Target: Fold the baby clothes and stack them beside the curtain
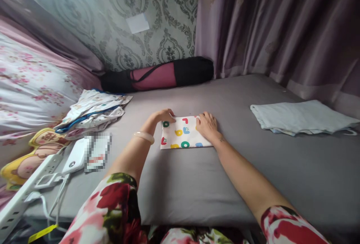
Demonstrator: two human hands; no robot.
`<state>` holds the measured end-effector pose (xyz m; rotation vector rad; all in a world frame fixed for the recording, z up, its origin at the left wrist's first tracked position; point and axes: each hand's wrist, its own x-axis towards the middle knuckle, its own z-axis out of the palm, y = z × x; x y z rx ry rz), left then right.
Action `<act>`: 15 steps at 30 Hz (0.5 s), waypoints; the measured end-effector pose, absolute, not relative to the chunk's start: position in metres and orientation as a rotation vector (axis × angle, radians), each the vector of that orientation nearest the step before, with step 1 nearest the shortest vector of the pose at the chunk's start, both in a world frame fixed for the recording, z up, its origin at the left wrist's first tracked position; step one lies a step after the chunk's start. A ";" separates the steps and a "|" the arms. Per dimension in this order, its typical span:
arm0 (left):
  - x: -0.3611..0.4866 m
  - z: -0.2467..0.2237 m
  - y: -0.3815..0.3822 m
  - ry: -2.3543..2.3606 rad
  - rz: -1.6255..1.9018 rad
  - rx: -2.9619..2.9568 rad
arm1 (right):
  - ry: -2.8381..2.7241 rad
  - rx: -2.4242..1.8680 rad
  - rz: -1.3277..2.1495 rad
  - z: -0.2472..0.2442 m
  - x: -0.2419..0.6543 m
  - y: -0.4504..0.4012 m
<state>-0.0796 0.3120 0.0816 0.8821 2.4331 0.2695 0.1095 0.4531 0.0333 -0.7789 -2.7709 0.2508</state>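
Observation:
A folded white cloth [182, 133], printed with colourful letter-like shapes, lies flat on the grey bed in front of me. At its far left corner my left hand [164, 115] is closed, thumb on top and the other fingers partly hidden behind the edge. My right hand [207, 127] holds the right side near the far corner, its thumb over the print and its fingers curled at the edge. A pale bangle [144, 137] circles my left wrist.
Rumpled printed clothes [92, 110] lie on the left, near a white power bank [75, 155] and a power strip [30, 180] with cables. A pale folded cloth [298, 116] is on the right. Along the wall rests a black and maroon roll bag [157, 76].

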 end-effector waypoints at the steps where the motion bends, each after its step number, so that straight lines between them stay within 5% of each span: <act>1: -0.080 0.082 0.312 2.435 0.274 0.849 | -2.768 -0.778 0.263 0.034 0.110 0.453; 15: -0.028 0.154 0.292 2.081 0.812 1.080 | -2.971 -0.464 0.639 0.077 0.116 0.494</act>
